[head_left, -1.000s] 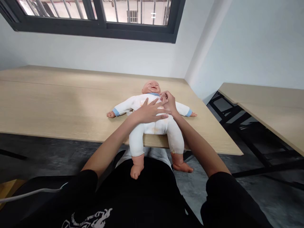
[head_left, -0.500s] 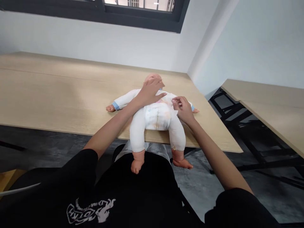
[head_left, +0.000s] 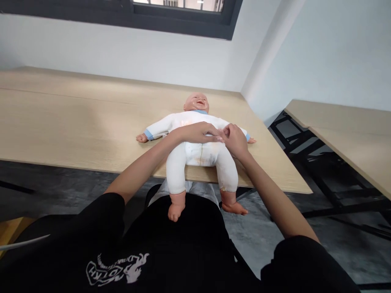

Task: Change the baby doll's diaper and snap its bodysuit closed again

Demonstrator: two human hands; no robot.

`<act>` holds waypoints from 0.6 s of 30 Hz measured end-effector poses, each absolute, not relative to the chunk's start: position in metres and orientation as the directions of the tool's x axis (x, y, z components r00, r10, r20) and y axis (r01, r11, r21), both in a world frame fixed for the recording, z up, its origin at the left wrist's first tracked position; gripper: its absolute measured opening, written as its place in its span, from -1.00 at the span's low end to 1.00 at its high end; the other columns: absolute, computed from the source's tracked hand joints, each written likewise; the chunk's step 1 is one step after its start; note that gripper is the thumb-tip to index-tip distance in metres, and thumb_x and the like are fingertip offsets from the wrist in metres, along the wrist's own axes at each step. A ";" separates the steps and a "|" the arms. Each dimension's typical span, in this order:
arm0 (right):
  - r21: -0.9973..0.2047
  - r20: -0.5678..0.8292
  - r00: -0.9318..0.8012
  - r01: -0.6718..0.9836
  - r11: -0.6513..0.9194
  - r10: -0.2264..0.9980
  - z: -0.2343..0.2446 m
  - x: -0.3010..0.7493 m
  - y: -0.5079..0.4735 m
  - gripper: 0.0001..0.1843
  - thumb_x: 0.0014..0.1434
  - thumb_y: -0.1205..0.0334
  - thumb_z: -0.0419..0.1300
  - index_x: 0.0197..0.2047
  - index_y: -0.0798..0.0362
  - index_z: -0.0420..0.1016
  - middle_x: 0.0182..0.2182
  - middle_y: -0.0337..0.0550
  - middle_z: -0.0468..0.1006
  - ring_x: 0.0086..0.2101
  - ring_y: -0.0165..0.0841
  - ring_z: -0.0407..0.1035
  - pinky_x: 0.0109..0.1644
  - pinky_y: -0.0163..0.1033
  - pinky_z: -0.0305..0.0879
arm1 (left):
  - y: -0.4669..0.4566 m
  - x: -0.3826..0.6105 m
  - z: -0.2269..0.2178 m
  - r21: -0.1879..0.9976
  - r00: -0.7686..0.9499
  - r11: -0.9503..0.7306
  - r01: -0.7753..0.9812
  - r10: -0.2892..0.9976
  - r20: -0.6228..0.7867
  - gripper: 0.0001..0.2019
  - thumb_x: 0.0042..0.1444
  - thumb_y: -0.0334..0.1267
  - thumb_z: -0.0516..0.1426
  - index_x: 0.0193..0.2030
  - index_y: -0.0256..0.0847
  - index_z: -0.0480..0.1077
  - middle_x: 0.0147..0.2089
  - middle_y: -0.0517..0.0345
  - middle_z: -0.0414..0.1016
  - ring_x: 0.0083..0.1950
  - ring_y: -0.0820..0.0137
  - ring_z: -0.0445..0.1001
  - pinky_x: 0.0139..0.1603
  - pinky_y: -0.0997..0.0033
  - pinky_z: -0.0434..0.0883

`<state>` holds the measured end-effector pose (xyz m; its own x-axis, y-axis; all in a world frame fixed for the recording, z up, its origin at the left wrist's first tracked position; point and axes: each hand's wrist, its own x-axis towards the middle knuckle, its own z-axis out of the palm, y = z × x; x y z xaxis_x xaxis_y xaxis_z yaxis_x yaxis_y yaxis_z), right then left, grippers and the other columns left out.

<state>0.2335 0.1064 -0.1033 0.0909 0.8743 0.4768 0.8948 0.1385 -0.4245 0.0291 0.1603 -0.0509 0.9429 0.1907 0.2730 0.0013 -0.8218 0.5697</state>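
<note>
A baby doll (head_left: 195, 122) in a white suit with blue cuffs lies on its back on the wooden table (head_left: 76, 122). Its legs hang over the front edge toward my lap. My left hand (head_left: 198, 132) lies flat across the doll's belly with its fingers stretched to the right. My right hand (head_left: 236, 140) is at the doll's right side, and its fingertips pinch the white suit at the waist, touching my left fingertips.
A second wooden table (head_left: 345, 130) on a black frame stands to the right, across a gap of grey floor. White walls meet in a corner behind the doll. A dark-framed window (head_left: 183, 16) runs along the top. A white cable (head_left: 24, 242) shows at lower left.
My left hand came down from the doll's neck to its belly. My right hand moved slightly left and met it at the waist. The doll has not shifted.
</note>
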 end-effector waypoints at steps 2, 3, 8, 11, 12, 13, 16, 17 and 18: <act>-0.344 0.397 0.154 0.939 -0.009 0.905 -0.102 0.238 0.103 -0.67 0.35 0.05 0.08 -0.42 0.01 0.22 -0.34 0.01 0.52 -0.29 -0.19 0.34 -0.23 -0.16 0.11 | 0.164 0.030 -0.054 0.422 0.932 -0.900 0.107 0.238 0.272 -0.57 0.40 0.09 0.01 -0.07 -0.10 0.62 0.02 0.09 0.66 0.11 0.21 0.52 0.26 0.17 0.30; -0.306 0.349 0.158 0.951 -0.047 0.924 -0.102 0.240 0.101 -0.63 0.36 0.06 0.07 -0.46 0.01 0.21 -0.38 0.01 0.51 -0.32 -0.20 0.32 -0.26 -0.17 0.06 | 0.164 0.030 -0.054 0.362 0.927 -0.921 0.145 0.255 0.276 -0.56 0.41 0.09 -0.01 -0.06 -0.10 0.61 0.05 0.09 0.65 0.15 0.19 0.50 0.28 0.15 0.26; -0.340 0.123 0.006 0.940 0.037 0.992 -0.095 0.240 0.098 -0.54 0.31 0.21 0.04 -0.62 0.02 0.08 -0.61 -0.15 0.28 -0.48 -0.35 0.11 -0.33 -0.18 -0.08 | 0.163 0.027 -0.053 0.278 0.908 -0.931 0.238 0.314 0.276 -0.47 0.44 0.14 -0.10 0.00 -0.14 0.57 0.13 0.07 0.60 0.19 0.21 0.44 0.28 0.19 0.21; -0.571 0.013 -0.020 0.821 0.024 1.000 -0.089 0.238 0.097 -0.56 0.30 0.16 0.05 -0.59 0.03 0.05 -0.63 -0.26 0.16 -0.50 -0.43 0.03 -0.37 -0.23 -0.08 | 0.168 0.025 -0.054 0.293 0.900 -0.921 0.256 0.338 0.275 -0.47 0.46 0.09 -0.11 0.05 -0.22 0.55 0.17 0.02 0.57 0.21 0.22 0.43 0.28 0.23 0.23; -0.642 -0.007 -0.003 0.767 -0.002 1.000 -0.087 0.239 0.096 -0.54 0.31 0.10 0.06 -0.58 0.03 0.04 -0.63 -0.29 0.13 -0.51 -0.45 0.00 -0.38 -0.24 -0.08 | 0.169 0.025 -0.055 0.298 0.900 -0.920 0.256 0.339 0.273 -0.48 0.47 0.07 -0.11 0.06 -0.23 0.54 0.17 0.02 0.57 0.22 0.22 0.43 0.29 0.24 0.23; -0.705 -0.021 0.023 0.708 -0.031 1.000 -0.084 0.240 0.095 -0.52 0.31 0.03 0.08 -0.56 0.03 0.05 -0.63 -0.30 0.12 -0.52 -0.46 -0.01 -0.40 -0.26 -0.07 | 0.171 0.025 -0.055 0.303 0.901 -0.918 0.255 0.339 0.272 -0.49 0.47 0.05 -0.11 0.07 -0.23 0.54 0.18 0.02 0.56 0.23 0.23 0.42 0.29 0.24 0.23; -0.852 -0.069 0.088 0.514 -0.105 0.994 -0.075 0.245 0.092 -0.46 0.11 -0.21 0.32 -0.47 0.05 0.23 -0.58 -0.29 0.27 -0.54 -0.47 0.09 -0.46 -0.31 0.02 | 0.173 0.025 -0.057 0.320 0.895 -0.912 0.257 0.349 0.277 -0.51 0.46 0.05 -0.09 0.06 -0.19 0.56 0.19 0.03 0.56 0.23 0.23 0.43 0.30 0.22 0.24; -0.889 -0.079 0.095 0.443 -0.113 0.992 -0.073 0.247 0.091 -0.42 -0.03 -0.26 0.42 -0.42 0.06 0.31 -0.54 -0.26 0.35 -0.54 -0.47 0.14 -0.48 -0.32 0.07 | 0.173 0.025 -0.057 0.327 0.894 -0.909 0.258 0.353 0.277 -0.51 0.46 0.05 -0.09 0.05 -0.19 0.56 0.18 0.04 0.56 0.22 0.23 0.43 0.30 0.21 0.24; -0.919 -0.084 0.098 0.376 -0.115 0.992 -0.070 0.249 0.090 -0.35 -0.17 -0.29 0.50 -0.36 0.06 0.37 -0.50 -0.23 0.42 -0.53 -0.46 0.18 -0.50 -0.32 0.11 | 0.173 0.025 -0.057 0.335 0.892 -0.906 0.258 0.357 0.278 -0.51 0.45 0.06 -0.09 0.04 -0.18 0.56 0.18 0.05 0.57 0.22 0.23 0.43 0.30 0.21 0.25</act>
<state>0.2491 0.0896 -0.0700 0.0979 0.9916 -0.0845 0.3760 -0.1154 -0.9194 0.0246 0.1727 -0.0568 0.8919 0.3569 0.2778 0.2585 -0.9063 0.3345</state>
